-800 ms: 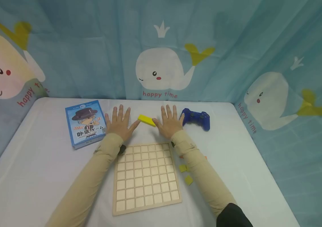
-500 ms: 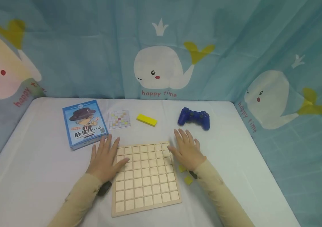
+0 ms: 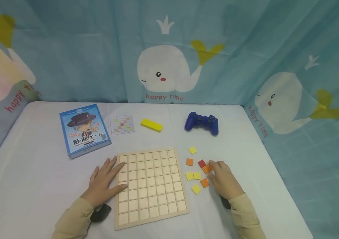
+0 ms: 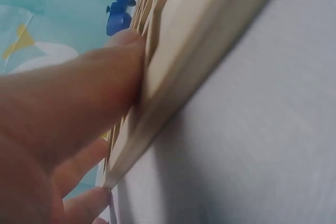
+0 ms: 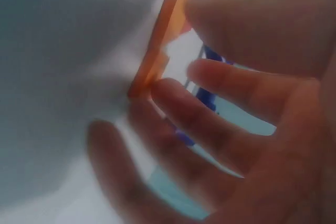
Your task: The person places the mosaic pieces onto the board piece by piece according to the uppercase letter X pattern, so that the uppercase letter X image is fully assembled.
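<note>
A wooden grid board (image 3: 151, 183) lies flat on the table, its squares bare. My left hand (image 3: 102, 182) rests on the board's left edge with fingers spread; the left wrist view shows the thumb (image 4: 100, 77) on the board's rim (image 4: 173, 72). Right of the board lie loose square tiles: several yellow tiles (image 3: 196, 189), orange tiles (image 3: 204, 182) and a red tile (image 3: 202, 164). My right hand (image 3: 224, 179) is at the right side of this group. Its loosely bent fingers touch or nearly touch two orange tiles (image 5: 170, 19), without a visible pinch.
Behind the board are a blue game box (image 3: 86, 131), a card with a coloured grid pattern (image 3: 122, 124), a yellow bar (image 3: 151, 125) and a blue game controller (image 3: 201, 123). A whale-print curtain (image 3: 97, 66) hangs around the table's back and sides.
Both hands have drawn back from the far part of the table. The left has come to the board's left edge, the right to the tiles. The card and tiles are now uncovered.
</note>
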A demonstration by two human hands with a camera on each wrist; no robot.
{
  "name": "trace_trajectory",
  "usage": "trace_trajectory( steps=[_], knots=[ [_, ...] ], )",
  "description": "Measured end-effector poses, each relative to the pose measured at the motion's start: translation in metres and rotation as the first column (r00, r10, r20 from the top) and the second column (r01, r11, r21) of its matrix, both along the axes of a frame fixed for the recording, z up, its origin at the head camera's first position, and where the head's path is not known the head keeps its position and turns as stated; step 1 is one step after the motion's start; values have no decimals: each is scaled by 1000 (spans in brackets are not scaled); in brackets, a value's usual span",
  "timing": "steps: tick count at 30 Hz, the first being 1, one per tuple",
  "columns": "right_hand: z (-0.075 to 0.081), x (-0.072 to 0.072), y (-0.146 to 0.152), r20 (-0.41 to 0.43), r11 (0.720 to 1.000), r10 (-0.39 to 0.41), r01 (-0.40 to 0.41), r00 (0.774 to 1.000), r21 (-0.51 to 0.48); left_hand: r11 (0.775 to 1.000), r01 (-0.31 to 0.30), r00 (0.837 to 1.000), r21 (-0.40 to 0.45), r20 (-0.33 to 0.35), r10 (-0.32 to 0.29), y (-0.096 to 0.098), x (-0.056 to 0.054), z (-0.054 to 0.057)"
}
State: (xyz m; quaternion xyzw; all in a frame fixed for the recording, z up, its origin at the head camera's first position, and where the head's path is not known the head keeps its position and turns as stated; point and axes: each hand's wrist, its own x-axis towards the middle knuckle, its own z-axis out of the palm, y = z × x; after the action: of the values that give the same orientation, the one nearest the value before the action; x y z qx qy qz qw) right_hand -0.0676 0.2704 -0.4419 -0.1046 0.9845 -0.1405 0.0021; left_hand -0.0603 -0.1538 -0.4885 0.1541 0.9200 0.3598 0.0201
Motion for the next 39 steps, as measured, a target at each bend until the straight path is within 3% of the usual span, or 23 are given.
trace_trajectory(
  steps=[7, 16, 26, 30, 34, 39],
  knots=[
    [0, -2, 7, 71, 996, -67, 71, 995, -51, 1000, -4, 1000, 0, -6, 4, -2, 2, 1],
    [-11, -12, 10, -3, 999, -46, 46, 999, -17, 1000, -15, 1000, -10, 16, 15, -3, 2, 4],
    [-8, -19, 12, 32, 997, -81, 80, 996, 20, 1000, -21, 999, -15, 30, 22, -3, 1, 5],
    [0, -22, 9, -52, 1000, -8, 8, 999, 6, 999, -29, 999, -13, 31, 30, -2, 1, 4],
    [13, -28, -10, -136, 990, 138, -142, 981, -14, 999, -38, 999, -16, 22, 38, -1, 1, 4],
    [24, -42, -49, -213, 921, 374, -389, 903, -28, 998, -57, 998, -11, 18, 58, 2, 1, 6]
  ],
)
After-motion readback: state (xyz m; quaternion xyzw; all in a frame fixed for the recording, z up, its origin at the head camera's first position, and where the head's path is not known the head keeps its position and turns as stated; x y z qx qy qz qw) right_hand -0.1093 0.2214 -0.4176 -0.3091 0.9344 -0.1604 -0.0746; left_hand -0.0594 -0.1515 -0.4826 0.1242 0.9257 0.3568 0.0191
